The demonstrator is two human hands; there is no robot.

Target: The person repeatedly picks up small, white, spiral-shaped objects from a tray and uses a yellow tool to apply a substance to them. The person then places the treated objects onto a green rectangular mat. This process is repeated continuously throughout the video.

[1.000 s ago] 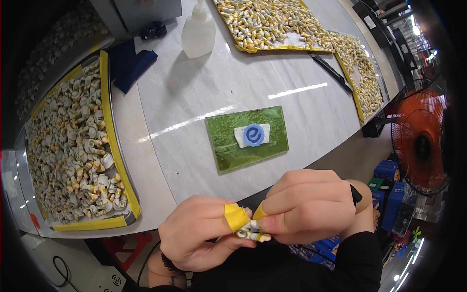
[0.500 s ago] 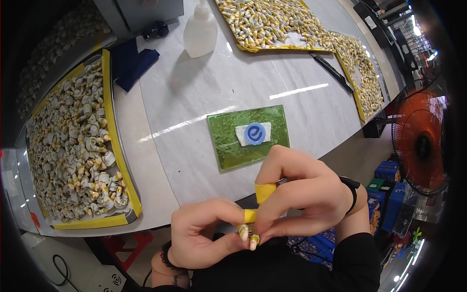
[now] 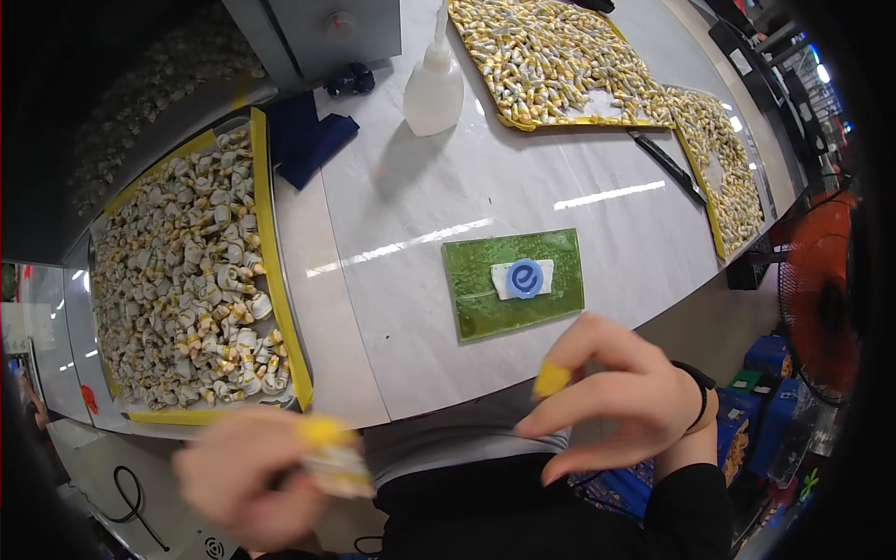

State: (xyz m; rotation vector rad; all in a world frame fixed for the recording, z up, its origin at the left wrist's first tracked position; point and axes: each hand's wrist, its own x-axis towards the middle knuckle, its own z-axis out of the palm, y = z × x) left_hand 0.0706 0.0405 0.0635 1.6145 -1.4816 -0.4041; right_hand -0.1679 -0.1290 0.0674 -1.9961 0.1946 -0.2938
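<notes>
My left hand, smeared by motion, is low at the left near the front edge of the table. Pinched in its fingers is a small whitish piece with tan parts; blur hides its exact kind. Yellow tape wraps a fingertip beside it. My right hand hangs in front of the table with thumb and fingers apart and nothing between them. It also wears yellow tape on one finger. Beyond it lies a green glassy plate bearing a white strip and a round blue piece with a dark curl.
A yellow-edged tray at left holds many small white-and-tan pieces. Two more trays of yellowish pieces, one yellow-edged tray and another, stand far right. A squeeze bottle, dark blue cloth, black cutter and orange fan surround the table.
My hands have parted. The left one has swung left, toward the tray, with a piece in its fingers; the right one has let go and opened. The whole view has shifted slightly.
</notes>
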